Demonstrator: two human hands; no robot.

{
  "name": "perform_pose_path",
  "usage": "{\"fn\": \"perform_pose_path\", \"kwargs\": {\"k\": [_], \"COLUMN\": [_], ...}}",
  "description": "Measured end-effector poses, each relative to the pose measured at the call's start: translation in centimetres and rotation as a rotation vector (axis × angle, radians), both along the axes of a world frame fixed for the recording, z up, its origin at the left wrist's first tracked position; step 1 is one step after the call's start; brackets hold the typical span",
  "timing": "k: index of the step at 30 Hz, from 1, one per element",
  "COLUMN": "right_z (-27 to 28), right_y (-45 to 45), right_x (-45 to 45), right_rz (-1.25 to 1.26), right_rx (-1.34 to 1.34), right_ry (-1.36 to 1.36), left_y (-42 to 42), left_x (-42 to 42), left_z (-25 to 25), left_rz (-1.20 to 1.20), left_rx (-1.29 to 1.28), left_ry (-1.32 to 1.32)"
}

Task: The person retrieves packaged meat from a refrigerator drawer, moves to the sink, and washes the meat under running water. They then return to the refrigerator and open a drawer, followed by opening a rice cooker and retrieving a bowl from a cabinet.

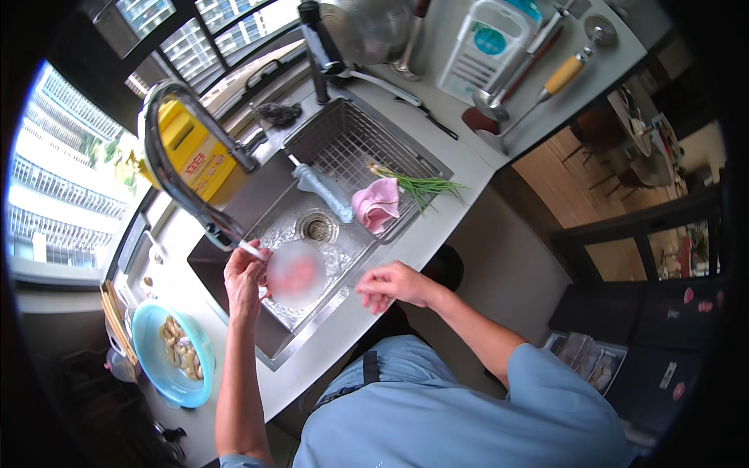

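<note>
My left hand [244, 275] is at the left side of the sink, just under the faucet [193, 169]. Its fingers are curled at the edge of a round, whitish translucent object [296, 275] with a blurred pinkish middle; I cannot tell exactly what it is. A thin white streak, apparently water, runs from the faucet tip past these fingers. My right hand [389, 285] hovers near the counter's front edge with loosely bent fingers and holds nothing. Below the round object lies the wet stainless-steel sink [345, 251], its drain strainer [317, 227] in view.
A drain basket [363, 140] carries a pink cloth [377, 205] and green onions [418, 184]; a bluish cloth [325, 190] lies beside them. Left stands a blue basin [205, 351] with peeled-looking shrimp. Ladles [491, 105] and a pizza-cutter-like tool [564, 73] lie right.
</note>
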State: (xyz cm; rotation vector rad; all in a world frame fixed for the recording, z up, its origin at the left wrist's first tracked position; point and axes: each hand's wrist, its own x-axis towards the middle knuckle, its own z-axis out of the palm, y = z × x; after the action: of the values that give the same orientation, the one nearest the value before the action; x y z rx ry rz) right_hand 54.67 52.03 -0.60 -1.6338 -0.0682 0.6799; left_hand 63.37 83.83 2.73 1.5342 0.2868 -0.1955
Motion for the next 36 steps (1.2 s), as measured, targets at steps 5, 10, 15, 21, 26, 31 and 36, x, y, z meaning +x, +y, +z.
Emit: {"fn": "perform_pose_path", "kwargs": {"k": [5, 10, 15, 21, 26, 31, 36], "right_z": [3.2, 8.3, 7.4, 1.2, 0.3, 0.7, 2.1], "right_y": [11.9, 18.2, 18.5, 22.5, 23.3, 24.2, 26.4], "right_x": [10.1, 13.0, 13.6, 14.3, 15.4, 15.5, 14.7], "right_rz": [-0.097, -0.005, 0.089, -0.030, -0.020, -0.074, -0.025], "right_rx": [0.380, 0.435, 0.498, 0.563, 0.498, 0.480, 0.366], "right_ry": [0.075, 0.437, 0.551, 0.603, 0.346, 0.284, 0.199], "left_y": [-1.1, -2.6, -1.2, 1.9, 2.9, 4.0, 6.4], "left_x": [-0.3, 0.6, 1.2, 1.1, -0.7, -2.0, -0.4], "left_z": [8.4, 10.7, 10.4, 10.2, 6.4, -0.3, -6.2], "left_rz": [0.074, 0.038, 0.087, 0.197, 0.215, 0.449, 0.563], "left_rx": [-0.038, 0.243, 0.590, 0.574, 0.387, -0.136, -0.915], "left_ry": [-0.392, -0.513, -0.585, -0.506, -0.534, -0.238, 0.025]}}
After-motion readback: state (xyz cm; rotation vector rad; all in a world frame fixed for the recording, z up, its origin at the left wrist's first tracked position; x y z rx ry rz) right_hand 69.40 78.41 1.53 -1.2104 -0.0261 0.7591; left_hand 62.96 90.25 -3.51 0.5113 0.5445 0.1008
